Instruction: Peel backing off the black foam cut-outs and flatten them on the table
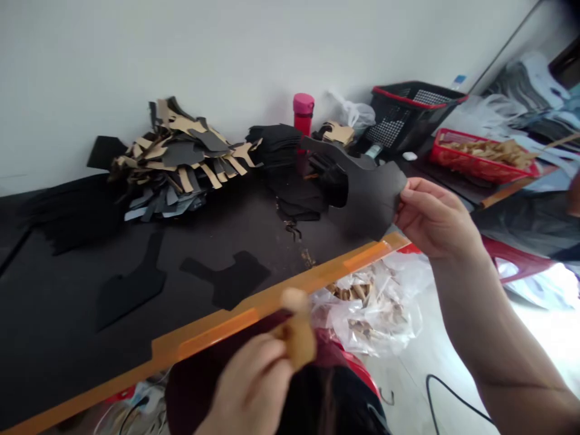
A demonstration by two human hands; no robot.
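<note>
Raised over the table's front edge, my right hand pinches a dark grey cut-out sheet piece by its right end. The piece has a curved outline with a narrow arm reaching left. Lower down, in front of my lap, my left hand is closed on a small tan backing-paper piece; both are smeared by motion. Two flat black cut-out pieces, one nearer the middle and one further left, lie apart on the dark table.
A heap of grey and tan cut pieces rests against the wall beside a black stack. Behind stand a red bottle and a black basket. A red tray sits right. Below the orange-taped edge hangs a plastic bag.
</note>
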